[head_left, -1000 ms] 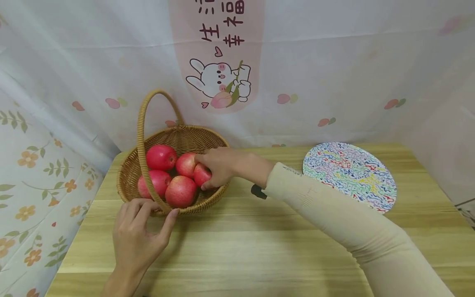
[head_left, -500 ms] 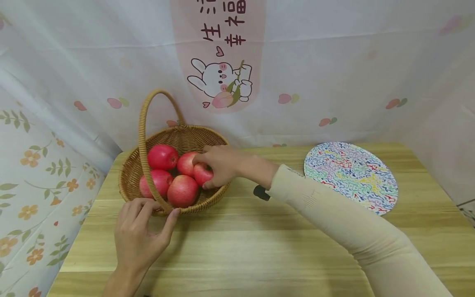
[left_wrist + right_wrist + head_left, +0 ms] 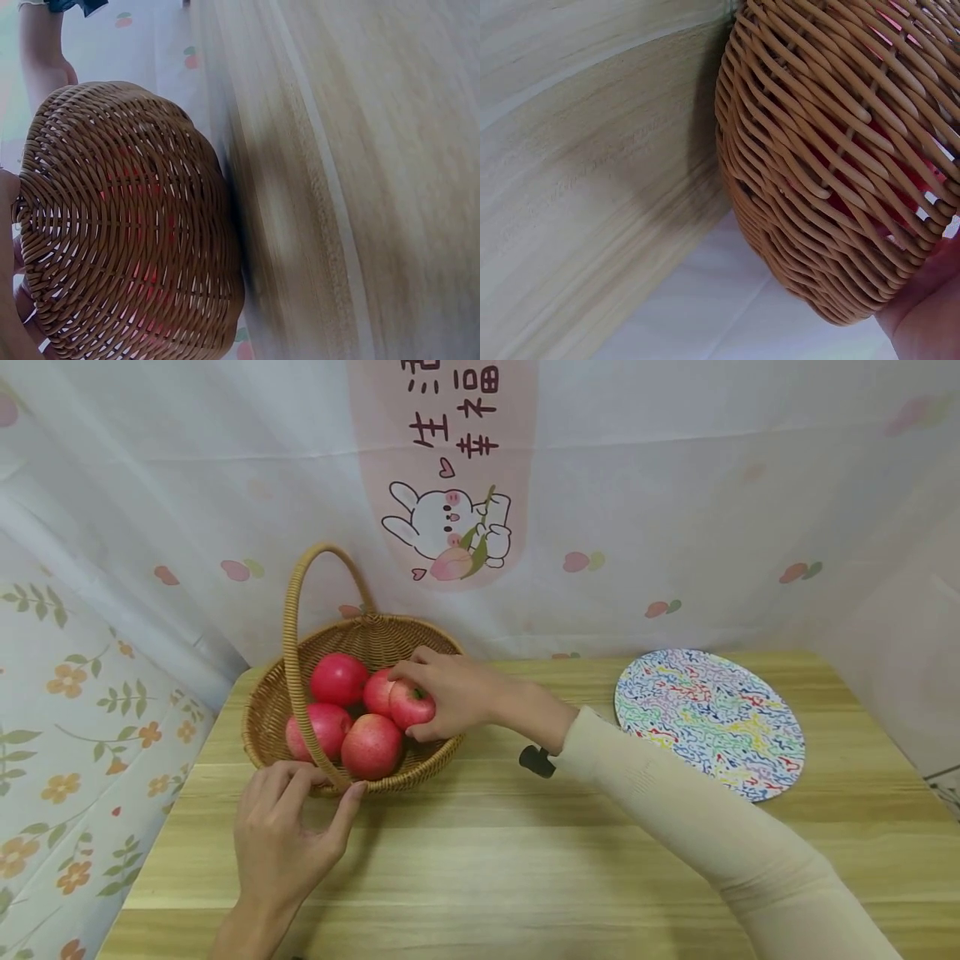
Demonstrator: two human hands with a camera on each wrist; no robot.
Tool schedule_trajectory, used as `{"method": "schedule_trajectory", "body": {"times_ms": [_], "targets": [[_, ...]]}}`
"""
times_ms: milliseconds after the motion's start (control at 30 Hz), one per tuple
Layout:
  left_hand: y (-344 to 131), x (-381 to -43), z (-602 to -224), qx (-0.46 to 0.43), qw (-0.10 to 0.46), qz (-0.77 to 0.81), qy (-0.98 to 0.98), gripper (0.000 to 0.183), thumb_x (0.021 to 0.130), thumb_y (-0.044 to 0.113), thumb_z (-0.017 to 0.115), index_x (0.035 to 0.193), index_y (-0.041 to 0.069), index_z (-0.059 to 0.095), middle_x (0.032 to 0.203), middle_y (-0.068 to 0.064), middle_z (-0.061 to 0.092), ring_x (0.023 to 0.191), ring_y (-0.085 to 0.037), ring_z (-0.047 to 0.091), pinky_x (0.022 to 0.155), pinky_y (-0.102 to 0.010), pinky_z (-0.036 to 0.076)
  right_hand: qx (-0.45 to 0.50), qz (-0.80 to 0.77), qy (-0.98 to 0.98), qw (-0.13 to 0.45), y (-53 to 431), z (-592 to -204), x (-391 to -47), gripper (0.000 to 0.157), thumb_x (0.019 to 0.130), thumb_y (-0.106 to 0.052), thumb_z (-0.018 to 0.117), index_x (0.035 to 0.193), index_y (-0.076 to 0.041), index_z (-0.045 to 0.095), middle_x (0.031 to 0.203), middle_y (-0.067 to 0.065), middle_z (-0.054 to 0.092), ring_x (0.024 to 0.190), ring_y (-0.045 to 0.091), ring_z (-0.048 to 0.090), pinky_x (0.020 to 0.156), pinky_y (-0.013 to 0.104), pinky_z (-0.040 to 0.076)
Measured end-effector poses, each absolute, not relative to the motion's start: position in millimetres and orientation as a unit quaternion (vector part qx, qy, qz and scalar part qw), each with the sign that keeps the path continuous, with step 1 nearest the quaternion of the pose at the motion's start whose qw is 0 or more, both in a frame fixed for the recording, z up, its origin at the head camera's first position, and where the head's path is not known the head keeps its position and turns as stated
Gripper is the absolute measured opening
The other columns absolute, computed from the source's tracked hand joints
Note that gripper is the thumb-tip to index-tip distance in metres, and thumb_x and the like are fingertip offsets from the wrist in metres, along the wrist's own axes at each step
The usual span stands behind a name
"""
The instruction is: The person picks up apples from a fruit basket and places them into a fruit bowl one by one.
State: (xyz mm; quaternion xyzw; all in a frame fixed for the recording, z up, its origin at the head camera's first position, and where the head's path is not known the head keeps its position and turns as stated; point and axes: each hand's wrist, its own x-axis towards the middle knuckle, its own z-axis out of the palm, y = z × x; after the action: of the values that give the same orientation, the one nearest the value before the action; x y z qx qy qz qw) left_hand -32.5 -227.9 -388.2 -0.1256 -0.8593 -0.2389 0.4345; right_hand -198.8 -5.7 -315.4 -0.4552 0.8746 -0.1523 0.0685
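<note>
Head view: on the wooden table, the wicker basket holds five apples. An uneven pull on its rim could tip it, and a loose hold on smooth, rounded skin could let fruit drop among its neighbours. The left hand grips the near rim by the handle's foot. The right hand, partly curled, holds the rightmost apple inside the basket's right side; how firmly is hard to judge.
</note>
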Motion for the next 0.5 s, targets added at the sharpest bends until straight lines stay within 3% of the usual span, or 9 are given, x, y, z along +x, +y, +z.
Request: {"method": "schedule_trajectory", "body": {"times_ms": [500], "targets": [[-227.3,-33.5,-388.2,-0.13,0.437,-0.239,-0.857,0.058,0.098,0.058,0.065,0.075,0.004,0.066,0.078,-0.012,0.061,0.073,-0.035,0.056,0.072,-0.037,0.037,-0.461,-0.243,0.853,0.009,7.8,-307.4,-191.5,0.063,0.083,-0.037,0.085,0.139,-0.019,0.065,0.127,0.002,0.059,0.111,0.013,0.06,0.088,0.024,0.053]]}}
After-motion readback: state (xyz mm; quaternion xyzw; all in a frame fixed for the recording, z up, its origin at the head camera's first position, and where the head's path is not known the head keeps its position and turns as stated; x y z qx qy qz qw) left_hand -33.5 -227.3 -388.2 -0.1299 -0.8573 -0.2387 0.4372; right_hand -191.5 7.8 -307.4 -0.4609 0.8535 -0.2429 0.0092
